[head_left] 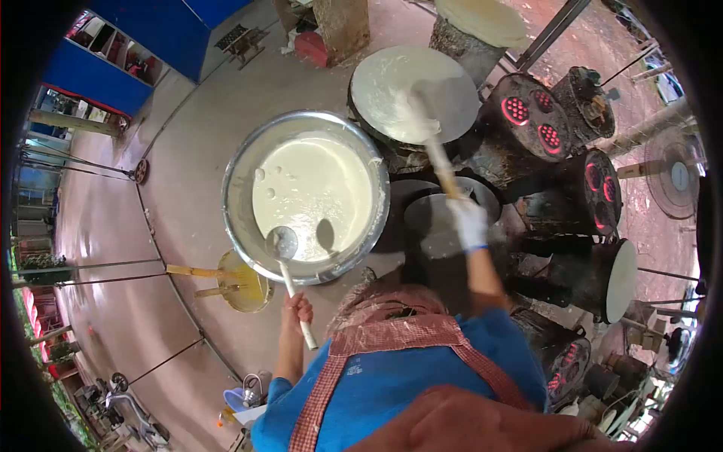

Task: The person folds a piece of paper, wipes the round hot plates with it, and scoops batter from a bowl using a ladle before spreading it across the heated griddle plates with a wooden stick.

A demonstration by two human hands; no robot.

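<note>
My left hand (299,307) grips the white handle of a metal ladle (282,242). Its bowl hangs over the near rim of a large metal pot (233,162) full of pale batter (312,192). My right hand (471,222), in a white glove, holds the wooden handle of a spreader (422,124). The spreader's head rests on a round griddle (392,83) coated with a thin white layer of batter, just beyond the pot.
Several dark charcoal stoves glow red at the right (527,113), (602,188). A yellow dish with wooden-handled brushes (245,282) lies left of the pot. A fan (678,177) stands at the far right, and a pale round disc (621,279) leans on a stove.
</note>
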